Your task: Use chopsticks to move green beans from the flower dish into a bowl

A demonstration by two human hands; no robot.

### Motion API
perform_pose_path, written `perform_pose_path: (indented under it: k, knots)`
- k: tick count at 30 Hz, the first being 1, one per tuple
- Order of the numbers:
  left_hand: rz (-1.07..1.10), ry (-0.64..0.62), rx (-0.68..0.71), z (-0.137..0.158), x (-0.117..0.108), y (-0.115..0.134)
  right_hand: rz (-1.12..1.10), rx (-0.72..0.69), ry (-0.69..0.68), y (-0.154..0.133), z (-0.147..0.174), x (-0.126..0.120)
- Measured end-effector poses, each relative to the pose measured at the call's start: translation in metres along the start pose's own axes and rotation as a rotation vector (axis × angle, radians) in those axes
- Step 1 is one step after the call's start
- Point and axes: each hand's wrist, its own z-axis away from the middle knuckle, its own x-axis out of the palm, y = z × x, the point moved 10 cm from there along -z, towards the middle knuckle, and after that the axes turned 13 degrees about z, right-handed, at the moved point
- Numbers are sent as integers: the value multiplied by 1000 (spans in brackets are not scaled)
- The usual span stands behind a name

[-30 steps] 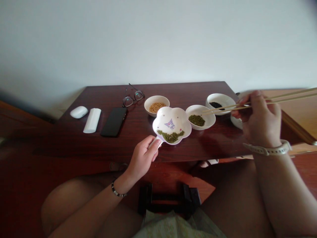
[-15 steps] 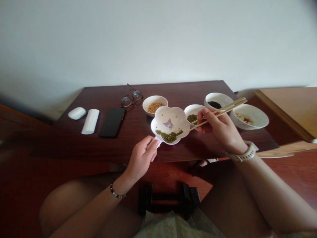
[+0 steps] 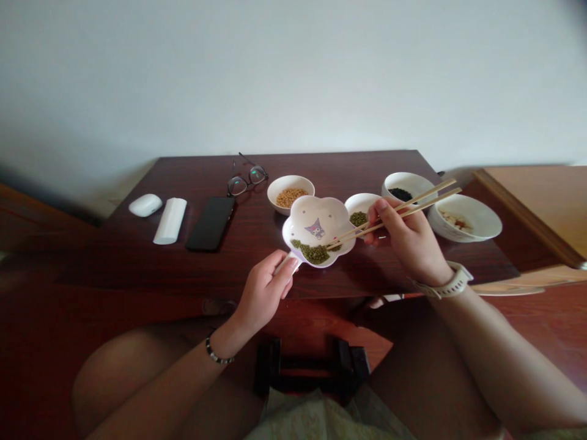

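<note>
My left hand [image 3: 268, 284] is closed around the short handle of a white flower-shaped bowl [image 3: 316, 211] with a purple cartoon figure printed inside. The bowl tilts toward me, and green mung beans [image 3: 316, 253] are heaped along its near side. A pair of wooden chopsticks [image 3: 428, 198] is gripped in my right hand [image 3: 408, 235], their tips close together among the beans. Whether a bean is pinched between the tips, I cannot tell. Just behind my right fingers stands a small white bowl [image 3: 358, 200] with more mung beans, partly hidden.
A bowl of yellow soybeans [image 3: 291, 182] stands behind the flower bowl. To the right are a bowl of black beans [image 3: 408, 178] and a bowl with pale and reddish pieces [image 3: 486, 220]. Glasses [image 3: 247, 180], a black phone [image 3: 211, 223], a white case [image 3: 170, 221] and a rounded white object [image 3: 145, 205] lie left.
The chopstick tips have come closer together and shifted slightly left within the mung beans. My left hand still holds the flower bowl in nearly the same place. The whole view has shifted slightly.
</note>
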Motion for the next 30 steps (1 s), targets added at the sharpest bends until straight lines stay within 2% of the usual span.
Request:
perform_pose_path:
  k: [5,10,13,17,21,30]
  knots:
    - [10,-1,-3,-1,0,-1,-62,2,44,1,-1,-9]
    - [-2,3,-2,-1,-1,-1,-204,5,199,9,-5,-43]
    - [-4,3,-2,-1,-2,-1,-222,25,217,15,-7,-55]
    - [0,4,0,-1,-2,-2,-131,91,121,25,-4,-45]
    - [4,0,-2,-1,-1,-3,-2,79,2,22,1,-26]
    - [18,-3,-2,-1,-1,-4,71,30,-23,13,1,-17]
